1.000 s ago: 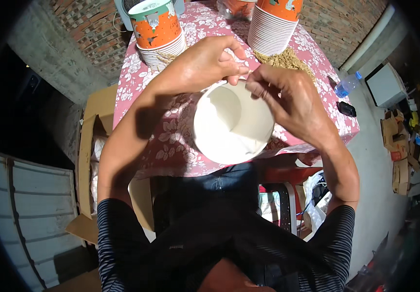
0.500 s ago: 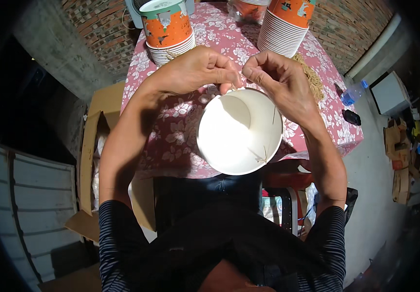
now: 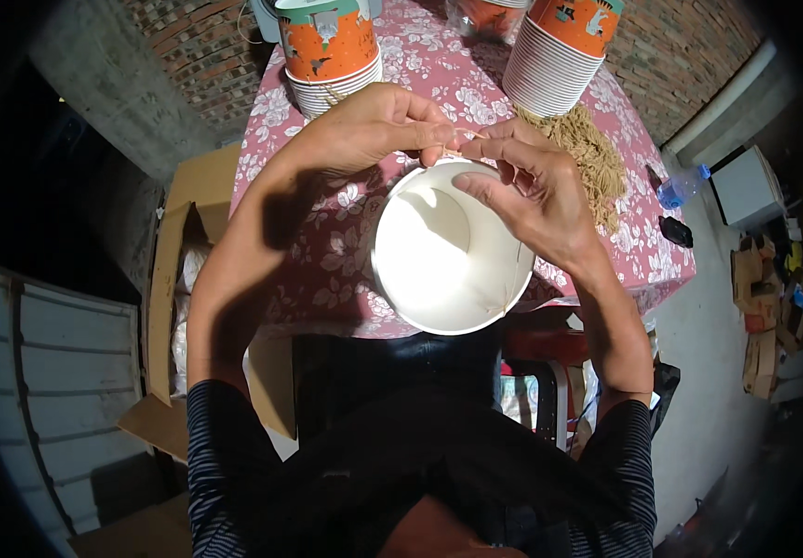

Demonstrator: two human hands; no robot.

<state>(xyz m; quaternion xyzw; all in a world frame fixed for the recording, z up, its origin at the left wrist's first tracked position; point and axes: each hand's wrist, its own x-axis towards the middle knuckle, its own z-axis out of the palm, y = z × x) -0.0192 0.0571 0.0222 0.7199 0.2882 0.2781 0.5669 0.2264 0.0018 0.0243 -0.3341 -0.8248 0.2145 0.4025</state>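
Note:
A white paper tub (image 3: 420,270) stands with its open mouth toward me at the table's near edge, sunlight and shadow falling across its inside. At its far rim, my left hand (image 3: 392,126) pinches a thin tan cord (image 3: 452,152) between thumb and fingers. My right hand (image 3: 536,186) meets it from the other side. Its fingers curl around the cord near the left fingertips, while its thumb stands apart, over the tub's mouth. Strands of cord also show inside the tub's right wall. The exact path of the cord between my fingers is too small to make out.
A heap of tan cords (image 3: 597,167) lies beyond my right hand. Stacks of orange printed tubs stand at the far left (image 3: 332,46) and far right (image 3: 555,65). A plastic bottle (image 3: 681,188) and a black object (image 3: 675,232) are by the right edge; a cardboard box (image 3: 164,307) is left.
My right hand has turned and its thumb has come away from its fingers, with its fingertips now against the left ones. The tub has tilted slightly. The view has shifted a little.

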